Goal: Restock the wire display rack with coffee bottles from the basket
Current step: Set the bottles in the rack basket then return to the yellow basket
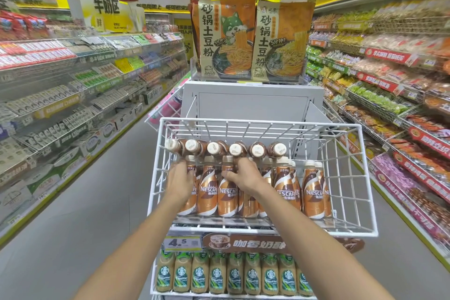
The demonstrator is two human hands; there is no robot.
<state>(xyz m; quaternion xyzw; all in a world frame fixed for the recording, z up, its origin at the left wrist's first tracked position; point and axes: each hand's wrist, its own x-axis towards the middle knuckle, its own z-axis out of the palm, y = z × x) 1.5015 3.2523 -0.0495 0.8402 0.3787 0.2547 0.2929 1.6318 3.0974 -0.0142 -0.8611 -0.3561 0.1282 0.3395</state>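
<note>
Centrally, the left hand and right hand each curl their grip round upright Nescafé bottles in the wire rack; free space lies to the right.

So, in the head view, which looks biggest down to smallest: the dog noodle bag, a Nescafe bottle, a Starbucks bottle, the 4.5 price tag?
1. dog noodle bag.
2. Nescafe bottle and Starbucks bottle: near alike, Starbucks tops hidden, so unranked.
3. price tag.

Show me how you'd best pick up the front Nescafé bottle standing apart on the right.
I'd grip the Nescafé bottle round its narrow neck below the cap, coming down from above: it stands upright, and the wire rack is open on top.
</note>
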